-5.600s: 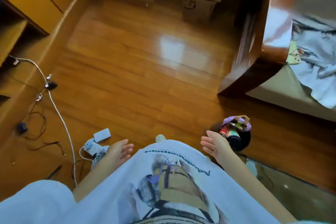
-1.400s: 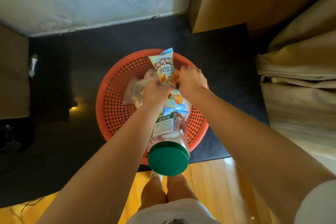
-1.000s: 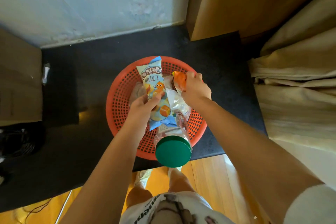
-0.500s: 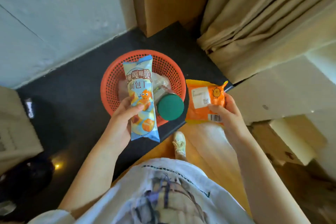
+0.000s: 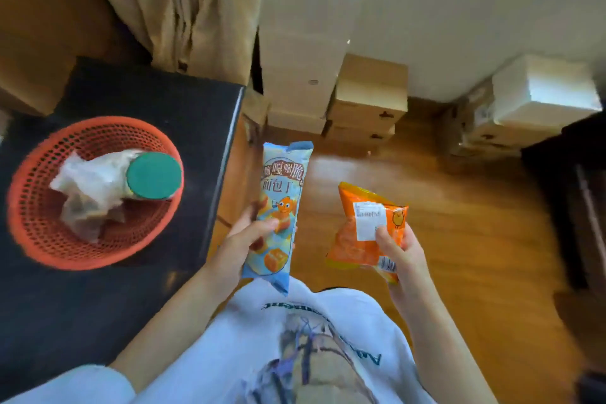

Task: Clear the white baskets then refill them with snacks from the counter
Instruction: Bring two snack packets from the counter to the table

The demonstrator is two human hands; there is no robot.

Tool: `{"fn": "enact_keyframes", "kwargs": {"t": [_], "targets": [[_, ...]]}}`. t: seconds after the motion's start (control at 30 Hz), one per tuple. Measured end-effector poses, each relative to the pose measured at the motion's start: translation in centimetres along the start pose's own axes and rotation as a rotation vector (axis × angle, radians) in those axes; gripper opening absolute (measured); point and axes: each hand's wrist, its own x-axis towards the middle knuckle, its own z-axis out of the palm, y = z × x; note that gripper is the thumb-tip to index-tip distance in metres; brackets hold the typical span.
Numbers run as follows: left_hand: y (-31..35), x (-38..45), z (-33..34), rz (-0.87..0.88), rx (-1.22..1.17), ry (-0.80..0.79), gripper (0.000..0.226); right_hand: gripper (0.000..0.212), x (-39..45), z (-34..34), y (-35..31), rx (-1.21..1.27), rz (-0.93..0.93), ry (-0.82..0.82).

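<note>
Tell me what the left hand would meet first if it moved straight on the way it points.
Probably nothing close: the left hand, holding the blue packet, points over bare floor toward the stacked boxes. Depth is unclear.

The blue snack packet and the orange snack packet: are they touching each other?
Apart. The head view shows bare wood floor between the blue packet in the left hand and the orange packet in the right hand.
</note>
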Motion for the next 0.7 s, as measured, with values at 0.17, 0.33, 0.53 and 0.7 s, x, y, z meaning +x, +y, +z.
{"fn": "enact_keyframes", "kwargs": {"t": [0.17,0.33,0.53,0.7], "targets": [[-4.9,0.7,7.0,-0.099,0.284,-0.143,0.035,0.049,-4.8,-8.9,3.0,0.085,-0.043,0.240],[-13.1,0.2,16.9,-0.173,0.517,-0.215,0.013,0.051,-11.2,-19.4,6.1,0.216,-0.103,0.471],[-25.0,-3.8,30.3,-0.177,0.723,-0.420,0.014,0.045,-19.7,-32.1,10.9,0.389,-0.142,0.723],[-31.9,-6.4,37.7,-0.254,0.869,-0.604,0.010,0.045,-25.5,-38.9,15.1,0.549,-0.166,0.901]]}}
